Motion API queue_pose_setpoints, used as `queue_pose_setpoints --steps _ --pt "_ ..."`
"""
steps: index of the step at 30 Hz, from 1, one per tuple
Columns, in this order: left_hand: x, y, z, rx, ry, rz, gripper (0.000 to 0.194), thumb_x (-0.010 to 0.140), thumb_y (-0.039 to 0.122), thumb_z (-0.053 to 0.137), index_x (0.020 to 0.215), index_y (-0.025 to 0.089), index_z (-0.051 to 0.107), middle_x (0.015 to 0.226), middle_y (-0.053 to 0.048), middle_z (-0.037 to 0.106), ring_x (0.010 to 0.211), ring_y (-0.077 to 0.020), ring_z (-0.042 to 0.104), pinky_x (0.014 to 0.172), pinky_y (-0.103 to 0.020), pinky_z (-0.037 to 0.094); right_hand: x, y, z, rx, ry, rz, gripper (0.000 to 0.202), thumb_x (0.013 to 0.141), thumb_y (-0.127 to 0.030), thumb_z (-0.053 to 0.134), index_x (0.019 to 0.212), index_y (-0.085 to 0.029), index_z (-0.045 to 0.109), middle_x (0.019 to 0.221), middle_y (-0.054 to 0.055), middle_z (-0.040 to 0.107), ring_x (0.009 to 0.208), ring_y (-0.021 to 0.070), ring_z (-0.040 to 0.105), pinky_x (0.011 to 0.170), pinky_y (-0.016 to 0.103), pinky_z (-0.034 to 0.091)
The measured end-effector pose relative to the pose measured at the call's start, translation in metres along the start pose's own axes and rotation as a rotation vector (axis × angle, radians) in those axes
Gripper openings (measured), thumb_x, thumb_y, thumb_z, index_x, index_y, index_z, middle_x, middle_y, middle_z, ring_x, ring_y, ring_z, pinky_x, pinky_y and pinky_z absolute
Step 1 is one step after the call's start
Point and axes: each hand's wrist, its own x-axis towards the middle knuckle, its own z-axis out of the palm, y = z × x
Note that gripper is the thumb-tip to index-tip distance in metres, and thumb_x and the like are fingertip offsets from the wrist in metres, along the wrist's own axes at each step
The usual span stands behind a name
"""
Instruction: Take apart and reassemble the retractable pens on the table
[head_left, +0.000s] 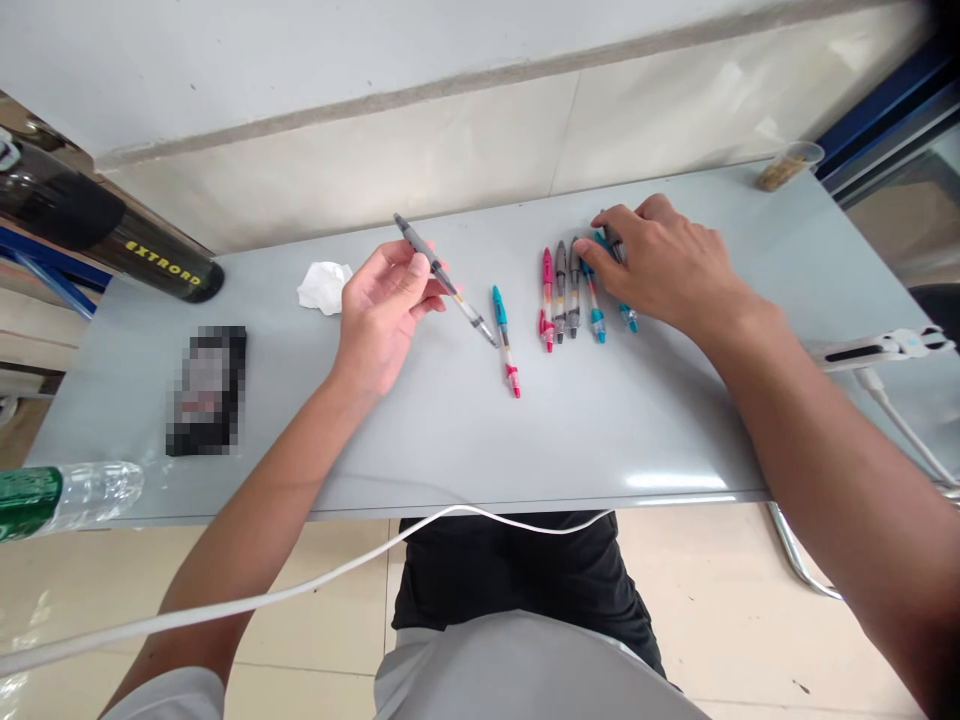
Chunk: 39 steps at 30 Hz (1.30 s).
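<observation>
My left hand (386, 310) pinches a grey pen (450, 285) between thumb and fingers, tilted above the table (420, 440). Just right of its tip lies a pen with a teal upper part and a pink end (505, 340). Farther right is a row of pens: a pink one (547, 300), two grey ones (560, 290) and teal-ended ones (598, 320). My right hand (660, 255) reaches over the row's right end, thumb and fingers around the top of a dark grey pen (611, 238). Its other fingertips are hidden.
Crumpled white paper (324, 288), a blurred black item (208, 392), a dark bottle (142, 235) and a green-labelled clear bottle (71, 497) are at left. A small cup (790, 166) stands back right. A white device (885, 347) is at right; a white cable (330, 578) crosses the front.
</observation>
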Motion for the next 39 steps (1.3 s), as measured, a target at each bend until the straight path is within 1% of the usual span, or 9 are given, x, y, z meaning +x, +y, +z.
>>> queue_pose_setpoints --steps 4,9,13,15,19,25,32,36,39 --pt "-0.002 0.005 0.003 -0.124 0.023 -0.075 0.044 0.087 0.059 0.092 0.103 0.026 0.068 0.110 -0.004 0.081 0.111 -0.0248 0.082 0.090 -0.034 0.063 -0.001 0.000 0.000 0.024 0.011 -0.026 0.077 0.103 -0.082 0.028 0.153 -0.032 0.060 0.153 0.025 0.058 0.109 0.0531 0.067 0.089 0.072 0.051" --pt "-0.005 0.007 0.005 -0.134 -0.034 -0.072 0.043 0.087 0.056 0.093 0.104 0.025 0.067 0.113 -0.004 0.082 0.112 -0.0261 0.082 0.090 -0.036 0.065 0.001 0.003 0.005 0.018 0.052 -0.043 0.077 0.104 -0.080 0.037 0.146 -0.021 0.064 0.152 0.029 0.058 0.098 0.0458 0.070 0.085 0.066 0.053" --pt "-0.005 0.007 0.005 -0.127 -0.055 -0.059 0.040 0.089 0.051 0.092 0.107 0.026 0.066 0.110 -0.003 0.080 0.106 -0.0241 0.083 0.087 -0.036 0.066 0.005 0.015 0.015 0.153 0.163 -0.260 0.068 0.107 -0.077 0.035 0.144 -0.028 0.063 0.148 0.023 0.062 0.097 0.0415 0.069 0.090 0.066 0.053" --pt "-0.005 0.006 0.004 -0.122 -0.063 -0.057 0.041 0.089 0.049 0.092 0.113 0.028 0.068 0.107 -0.003 0.079 0.102 -0.0233 0.083 0.083 -0.035 0.066 0.005 0.017 0.017 0.165 0.188 -0.291 0.066 0.107 -0.076 0.038 0.143 -0.027 0.063 0.146 0.023 0.062 0.096 0.0407 0.069 0.089 0.065 0.054" --pt "-0.004 0.005 0.003 -0.102 -0.088 -0.051 0.049 0.086 0.047 0.095 0.123 0.029 0.068 0.106 -0.003 0.078 0.100 -0.0248 0.083 0.080 -0.036 0.067 0.004 0.009 0.013 0.054 0.147 -0.138 0.067 0.105 -0.074 0.049 0.139 -0.020 0.067 0.145 0.027 0.060 0.090 0.0406 0.069 0.082 0.063 0.054" --pt "-0.004 0.001 0.004 -0.040 -0.096 -0.068 0.051 0.083 0.047 0.098 0.112 0.027 0.062 0.107 -0.003 0.079 0.105 -0.0264 0.084 0.082 -0.035 0.069 -0.004 -0.008 0.001 0.230 0.319 -0.301 0.056 0.110 -0.071 0.042 0.136 -0.028 0.068 0.136 0.019 0.067 0.099 0.0359 0.069 0.090 0.056 0.055" --pt "-0.007 -0.003 0.010 -0.011 -0.065 -0.070 0.059 0.079 0.052 0.099 0.092 0.023 0.050 0.104 -0.003 0.080 0.101 -0.0255 0.086 0.082 -0.034 0.068 -0.020 -0.036 0.003 0.405 0.078 -0.721 0.046 0.115 -0.059 0.040 0.130 -0.026 0.069 0.111 0.012 0.076 0.097 0.0307 0.069 0.087 0.048 0.054" --pt "-0.007 -0.003 0.012 0.104 -0.060 0.018 0.059 0.084 0.061 0.092 0.085 0.023 0.048 0.089 -0.001 0.075 0.085 -0.0197 0.083 0.075 -0.032 0.064 -0.022 -0.042 0.012 0.406 0.084 -0.818 0.046 0.117 -0.055 0.038 0.128 -0.025 0.070 0.099 0.009 0.073 0.088 0.0270 0.069 0.080 0.042 0.052" --pt "-0.010 -0.003 0.011 0.292 -0.072 0.130 0.054 0.091 0.064 0.085 0.078 0.023 0.052 0.073 0.001 0.066 0.071 -0.0148 0.072 0.065 -0.030 0.057 -0.020 -0.040 0.013 0.426 0.097 -0.851 0.046 0.119 -0.051 0.034 0.128 -0.025 0.070 0.097 0.008 0.071 0.083 0.0244 0.067 0.075 0.039 0.050"
